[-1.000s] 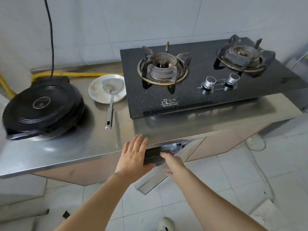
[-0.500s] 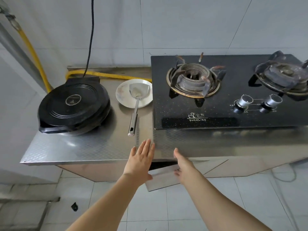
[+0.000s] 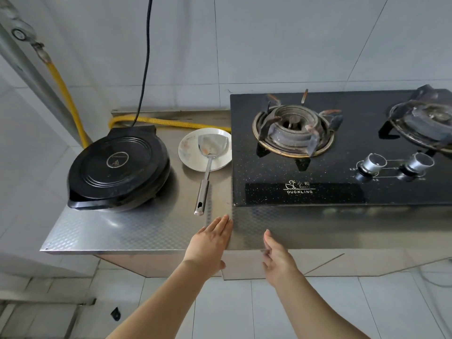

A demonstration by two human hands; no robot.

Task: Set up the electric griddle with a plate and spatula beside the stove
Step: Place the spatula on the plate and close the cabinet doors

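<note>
Both hands, left hand (image 3: 210, 243) and right hand (image 3: 277, 259), spread empty over the dimpled steel counter (image 3: 137, 231).

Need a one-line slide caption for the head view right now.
Closed electric griddle, plate with spatula resting on it beside the gas stove; both hands open and empty at the counter edge.

The left hand (image 3: 210, 243) hides its own thumb and a strip of counter (image 3: 137, 231) edge under its fingers. The right hand (image 3: 277, 255) is motion-blurred, its fingertips indistinct. Far right of those fingers, the stove (image 3: 342, 192) and its second burner (image 3: 425, 123) run off the frame. Above the fingers, the griddle (image 3: 117, 167) cord (image 3: 146, 57) leaves the top edge.
</note>
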